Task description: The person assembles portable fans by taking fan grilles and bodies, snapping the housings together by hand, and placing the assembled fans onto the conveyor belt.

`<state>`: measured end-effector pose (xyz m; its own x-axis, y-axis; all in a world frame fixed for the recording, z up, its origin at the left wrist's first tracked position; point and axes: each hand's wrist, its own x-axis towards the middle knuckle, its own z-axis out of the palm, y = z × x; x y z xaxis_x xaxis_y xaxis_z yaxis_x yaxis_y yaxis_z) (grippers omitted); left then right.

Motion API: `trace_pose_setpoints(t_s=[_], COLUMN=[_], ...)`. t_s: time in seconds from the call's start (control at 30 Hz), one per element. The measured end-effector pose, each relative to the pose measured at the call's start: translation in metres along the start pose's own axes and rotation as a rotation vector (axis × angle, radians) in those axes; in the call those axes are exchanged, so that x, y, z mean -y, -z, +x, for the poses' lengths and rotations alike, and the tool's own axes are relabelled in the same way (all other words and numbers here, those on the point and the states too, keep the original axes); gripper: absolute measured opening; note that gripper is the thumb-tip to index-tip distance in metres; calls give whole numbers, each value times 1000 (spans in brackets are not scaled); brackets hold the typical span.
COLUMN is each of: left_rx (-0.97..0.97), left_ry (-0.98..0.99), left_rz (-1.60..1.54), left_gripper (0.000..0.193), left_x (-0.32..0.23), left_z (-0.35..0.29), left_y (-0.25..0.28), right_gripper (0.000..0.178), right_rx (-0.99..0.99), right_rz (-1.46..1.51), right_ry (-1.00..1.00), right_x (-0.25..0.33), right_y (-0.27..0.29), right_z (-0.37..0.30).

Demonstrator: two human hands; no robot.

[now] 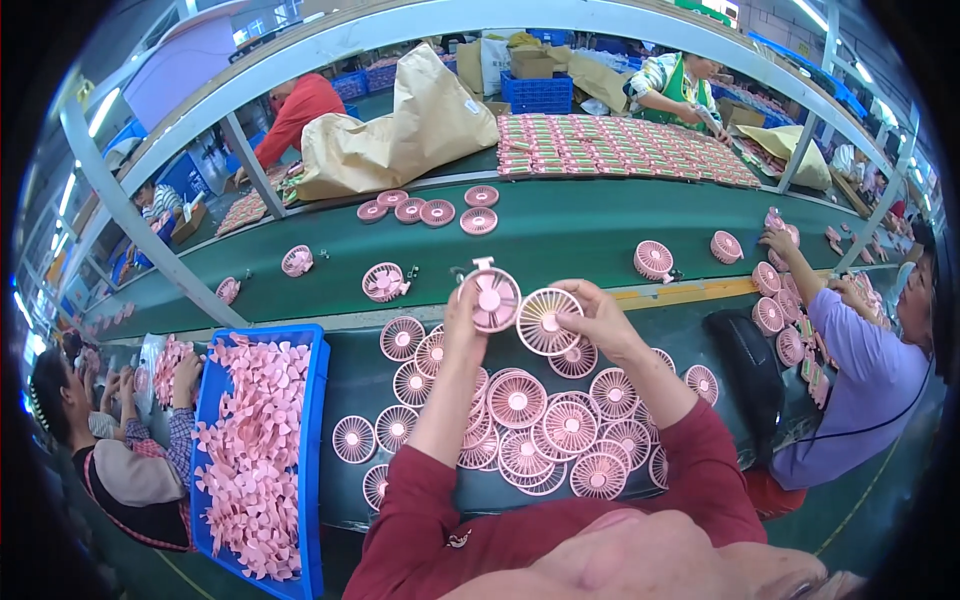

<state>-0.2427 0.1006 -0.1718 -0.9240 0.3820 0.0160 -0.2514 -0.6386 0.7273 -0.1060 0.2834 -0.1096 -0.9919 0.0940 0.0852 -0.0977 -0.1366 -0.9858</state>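
fan housing [490,300]: pink, round, blades inside, held up | grille cover [548,322]: pink, slatted disc, just beside

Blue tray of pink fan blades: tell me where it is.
In the head view, the blue tray is at left, beside the loose pink grilles, on the near side of the green conveyor.

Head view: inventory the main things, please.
Round plastic fan housing with blades: one, pink, held, centre
Round slotted plastic grille: one, pale pink, held beside it
Loose round grilles: many, pink, dark green bench
Rectangular plastic bin: one, blue, left
Three-bladed plastic fan blades: many, pink, inside bin
Flat conveyor belt: one, green, beyond bench
Round fan parts: several, pink, on belt
Large crumpled paper: one, brown, beyond belt
Co-workers: several, varied clothing, around
Left hand: one, bare, on housing
Right hand: one, bare, on held grille
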Motion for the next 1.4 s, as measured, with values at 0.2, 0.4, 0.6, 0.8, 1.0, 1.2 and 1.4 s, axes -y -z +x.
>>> trace_pose_setpoints(t_s=[0.2, 0.4, 0.6, 0.8, 1.0, 1.2, 1.4], left_rx=[106, 153, -49, -169, -117, -121, -137], left_ry=[256, 315, 272, -168, -651, -882, -883], left_rz=[-297, -386, -225, -26, 528, 739, 758], left_gripper=[48, 43, 44, 40, 42, 51, 51], left_x=[-5, 1, -1, 12, 10, 10, 17], left_z=[-70, -83, -92, -116, -118, -103, -93], left_y=[-33, -13, -17, -37, -35, -20, -8], right_gripper=[44, 48, 81, 91, 65, 57, 52], right_rx=[-112, -10, 209, 223, 303, 252, 190], right_rz=[-855, -1017, -1094, -743, -161, 99, 115], right_ry=[500, 790, 721, 588, 310, 55, 23], right_x=[-9, -19, -36, -53, -53, -44, -48], right_y=[-32, -52, -53, -73, -95, -110, -114], right_z=[4, 1, -6, -5, -1, 2, 7])
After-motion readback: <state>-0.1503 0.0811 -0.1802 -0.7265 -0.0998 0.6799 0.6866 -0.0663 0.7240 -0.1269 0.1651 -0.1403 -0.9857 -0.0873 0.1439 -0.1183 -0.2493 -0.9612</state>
